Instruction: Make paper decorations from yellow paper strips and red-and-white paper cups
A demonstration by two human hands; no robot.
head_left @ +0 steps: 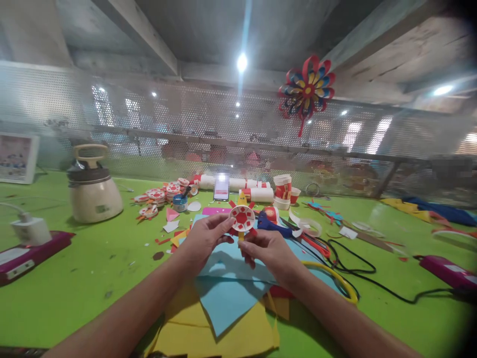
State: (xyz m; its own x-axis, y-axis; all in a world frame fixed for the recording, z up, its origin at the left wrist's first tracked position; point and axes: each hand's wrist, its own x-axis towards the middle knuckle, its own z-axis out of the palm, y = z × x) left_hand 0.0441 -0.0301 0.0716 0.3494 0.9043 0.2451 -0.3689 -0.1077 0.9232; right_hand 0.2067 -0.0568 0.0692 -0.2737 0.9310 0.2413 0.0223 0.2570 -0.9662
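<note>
A small round white-and-red paper craft (242, 219), shaped like a turtle with red legs and a yellow head, is held upright over light blue sheets (227, 298). My left hand (208, 238) pinches its left edge between thumb and fingers. At the bottom, my right hand (264, 251) has its thumb and fingers closed on the yellow tail piece. Yellow sheets (219, 330) lie under the blue ones. Just right of the craft is a blue glue gun (274, 224).
Similar crafts (156, 195), a blue jar (180, 203) and a lit phone (221, 188) stand behind. Paper cups (282, 189) are back right, a kettle (95, 191) left. Power strips (35, 256) lie at both sides; black cables (363, 272) cross the right.
</note>
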